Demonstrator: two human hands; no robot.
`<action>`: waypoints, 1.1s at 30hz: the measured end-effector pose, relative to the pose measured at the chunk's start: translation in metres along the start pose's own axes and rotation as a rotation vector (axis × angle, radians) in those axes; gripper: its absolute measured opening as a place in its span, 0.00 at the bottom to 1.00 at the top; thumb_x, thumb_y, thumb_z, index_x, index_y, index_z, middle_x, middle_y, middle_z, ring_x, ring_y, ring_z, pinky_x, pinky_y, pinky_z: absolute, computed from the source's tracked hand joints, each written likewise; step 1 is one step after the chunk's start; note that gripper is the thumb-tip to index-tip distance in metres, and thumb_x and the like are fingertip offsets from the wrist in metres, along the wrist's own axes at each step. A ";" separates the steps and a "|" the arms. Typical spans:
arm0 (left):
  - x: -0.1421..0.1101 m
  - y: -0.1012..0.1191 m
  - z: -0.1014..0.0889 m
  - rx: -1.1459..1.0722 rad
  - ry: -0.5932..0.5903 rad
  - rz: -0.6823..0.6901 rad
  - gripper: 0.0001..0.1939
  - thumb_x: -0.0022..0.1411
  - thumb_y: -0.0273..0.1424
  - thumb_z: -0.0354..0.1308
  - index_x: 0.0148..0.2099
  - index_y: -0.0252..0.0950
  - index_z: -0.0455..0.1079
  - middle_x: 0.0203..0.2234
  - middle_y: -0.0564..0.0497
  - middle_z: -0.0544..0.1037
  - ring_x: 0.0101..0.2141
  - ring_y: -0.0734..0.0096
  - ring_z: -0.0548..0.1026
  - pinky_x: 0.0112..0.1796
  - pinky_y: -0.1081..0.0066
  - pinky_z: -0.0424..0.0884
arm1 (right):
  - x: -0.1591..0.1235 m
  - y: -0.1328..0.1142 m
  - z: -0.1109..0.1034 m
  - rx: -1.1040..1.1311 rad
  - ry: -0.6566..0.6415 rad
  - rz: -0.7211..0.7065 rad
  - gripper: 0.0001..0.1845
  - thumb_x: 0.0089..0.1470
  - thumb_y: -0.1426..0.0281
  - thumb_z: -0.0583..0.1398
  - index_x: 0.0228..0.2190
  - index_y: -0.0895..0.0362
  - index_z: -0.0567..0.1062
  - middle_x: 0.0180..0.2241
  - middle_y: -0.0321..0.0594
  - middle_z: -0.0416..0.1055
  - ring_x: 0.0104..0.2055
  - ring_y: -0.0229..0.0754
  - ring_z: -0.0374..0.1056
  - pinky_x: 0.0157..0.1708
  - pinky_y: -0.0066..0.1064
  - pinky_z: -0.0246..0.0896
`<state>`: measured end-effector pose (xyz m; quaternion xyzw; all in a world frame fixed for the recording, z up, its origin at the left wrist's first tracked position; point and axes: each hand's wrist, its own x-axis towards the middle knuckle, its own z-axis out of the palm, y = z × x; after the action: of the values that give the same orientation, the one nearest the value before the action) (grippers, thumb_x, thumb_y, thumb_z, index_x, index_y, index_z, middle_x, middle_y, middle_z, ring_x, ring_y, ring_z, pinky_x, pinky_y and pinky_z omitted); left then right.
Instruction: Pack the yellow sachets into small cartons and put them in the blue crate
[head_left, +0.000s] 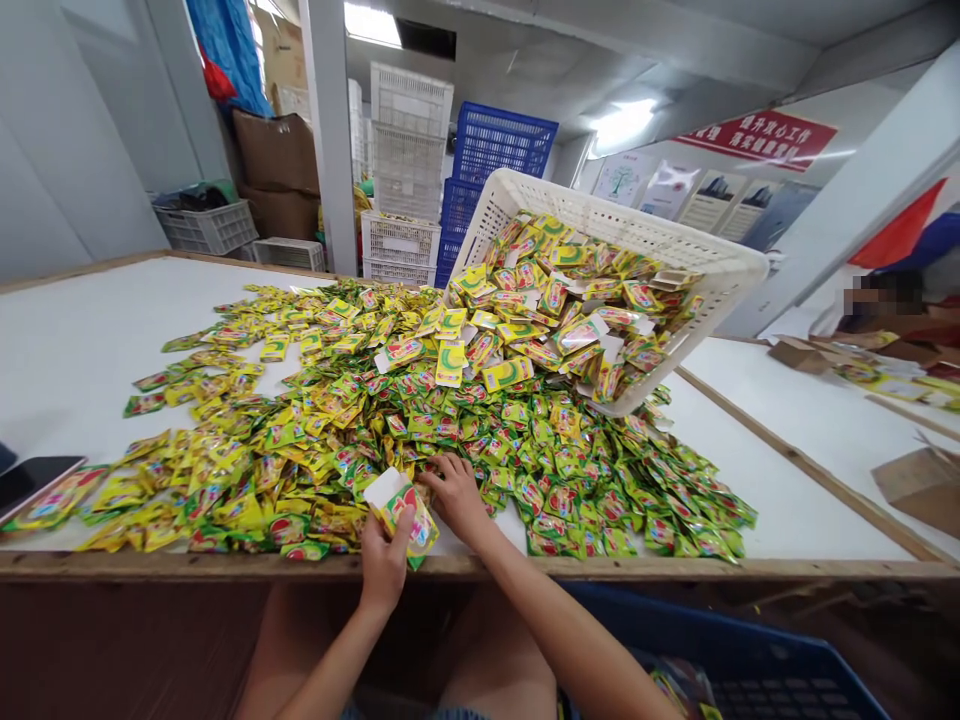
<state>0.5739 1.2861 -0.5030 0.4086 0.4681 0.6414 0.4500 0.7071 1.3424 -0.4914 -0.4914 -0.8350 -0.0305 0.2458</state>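
Note:
A big heap of small yellow-green sachets (360, 410) covers the white table top (67, 350). My left hand (384, 560) is closed round a small open box (397, 505) with sachets stuck in it, at the table's near edge. My right hand (457, 495) lies on the heap just right of the box, fingers curled onto the sachets; I cannot make out whether it has hold of one. A white plastic crate (637, 235) is tipped on its side at the back, with sachets and small yellow boxes spilling out of it.
A phone (34, 478) lies at the table's left near edge. A blue crate (735, 660) stands below the table to my right. White and blue crates (450, 150) are stacked behind. Another table with cardboard pieces (915, 480) stands at the right, where a person sits.

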 end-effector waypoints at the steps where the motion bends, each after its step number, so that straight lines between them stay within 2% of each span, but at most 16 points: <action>1: 0.000 0.000 -0.001 0.009 0.006 0.005 0.18 0.53 0.38 0.58 0.43 0.32 0.66 0.34 0.45 0.77 0.35 0.61 0.76 0.36 0.67 0.72 | 0.002 0.001 0.002 0.027 0.009 0.007 0.16 0.48 0.76 0.58 0.39 0.50 0.72 0.44 0.41 0.66 0.49 0.48 0.56 0.47 0.40 0.50; 4: 0.000 0.000 -0.003 0.009 0.013 0.007 0.17 0.53 0.39 0.58 0.41 0.32 0.66 0.34 0.45 0.77 0.34 0.61 0.76 0.36 0.66 0.72 | 0.003 0.007 -0.001 0.200 0.061 0.095 0.13 0.47 0.78 0.55 0.35 0.55 0.73 0.36 0.42 0.68 0.42 0.45 0.60 0.42 0.35 0.55; 6: 0.000 0.000 -0.003 0.000 0.015 -0.003 0.17 0.53 0.39 0.58 0.41 0.31 0.66 0.34 0.45 0.77 0.34 0.61 0.76 0.36 0.66 0.72 | -0.003 0.015 -0.010 0.417 0.114 0.244 0.12 0.47 0.78 0.55 0.34 0.57 0.73 0.36 0.43 0.69 0.41 0.44 0.61 0.41 0.34 0.56; 9: 0.000 -0.002 -0.003 -0.015 -0.005 -0.025 0.18 0.51 0.39 0.59 0.40 0.31 0.66 0.32 0.45 0.77 0.33 0.61 0.76 0.35 0.67 0.72 | -0.019 0.034 -0.028 0.702 0.129 0.465 0.10 0.49 0.70 0.55 0.34 0.59 0.73 0.34 0.42 0.70 0.38 0.44 0.63 0.39 0.33 0.59; 12: 0.001 -0.003 -0.002 -0.026 -0.043 -0.054 0.19 0.49 0.38 0.61 0.40 0.31 0.67 0.31 0.46 0.77 0.31 0.61 0.76 0.33 0.68 0.72 | -0.040 0.055 -0.047 0.786 0.077 0.559 0.15 0.50 0.61 0.55 0.32 0.60 0.73 0.27 0.40 0.71 0.30 0.41 0.65 0.31 0.31 0.61; 15: 0.002 -0.002 -0.002 0.003 -0.072 -0.059 0.19 0.49 0.38 0.61 0.40 0.31 0.67 0.32 0.45 0.78 0.32 0.61 0.76 0.33 0.68 0.72 | -0.062 0.071 -0.060 0.817 0.033 0.634 0.18 0.47 0.56 0.57 0.24 0.60 0.73 0.19 0.37 0.67 0.23 0.38 0.62 0.24 0.28 0.58; 19: 0.003 -0.001 -0.003 0.044 -0.096 -0.057 0.18 0.49 0.39 0.61 0.39 0.32 0.67 0.32 0.45 0.78 0.32 0.61 0.76 0.33 0.67 0.72 | -0.080 0.081 -0.068 0.837 0.006 0.689 0.21 0.40 0.53 0.61 0.17 0.59 0.69 0.15 0.32 0.61 0.21 0.35 0.58 0.21 0.26 0.54; 22: 0.005 -0.001 -0.003 0.050 -0.114 -0.056 0.20 0.49 0.39 0.61 0.40 0.31 0.67 0.33 0.45 0.78 0.33 0.60 0.76 0.34 0.67 0.72 | -0.086 0.085 -0.070 0.853 0.017 0.700 0.21 0.41 0.52 0.60 0.19 0.59 0.68 0.17 0.32 0.61 0.23 0.35 0.58 0.24 0.26 0.55; 28: 0.006 -0.001 -0.003 0.099 -0.123 -0.042 0.20 0.50 0.40 0.60 0.41 0.31 0.67 0.34 0.44 0.78 0.32 0.61 0.76 0.34 0.67 0.72 | -0.095 0.091 -0.072 0.821 0.046 0.728 0.21 0.45 0.54 0.57 0.17 0.58 0.64 0.16 0.30 0.57 0.19 0.31 0.53 0.20 0.24 0.50; 30: 0.006 -0.001 -0.002 0.121 -0.125 -0.030 0.20 0.50 0.40 0.60 0.41 0.31 0.67 0.34 0.44 0.78 0.33 0.61 0.76 0.34 0.67 0.72 | -0.099 0.091 -0.070 0.801 0.053 0.716 0.18 0.45 0.56 0.57 0.19 0.58 0.66 0.17 0.31 0.59 0.20 0.32 0.56 0.21 0.24 0.53; 33: 0.006 0.001 -0.002 0.142 -0.137 -0.026 0.21 0.50 0.40 0.59 0.42 0.31 0.67 0.35 0.43 0.77 0.34 0.60 0.76 0.35 0.66 0.72 | -0.103 0.088 -0.064 0.769 0.053 0.679 0.13 0.41 0.62 0.60 0.27 0.58 0.68 0.24 0.34 0.66 0.26 0.35 0.62 0.28 0.26 0.58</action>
<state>0.5702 1.2910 -0.5023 0.4762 0.4861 0.5711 0.4591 0.8457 1.2861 -0.4971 -0.6081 -0.5724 0.3480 0.4260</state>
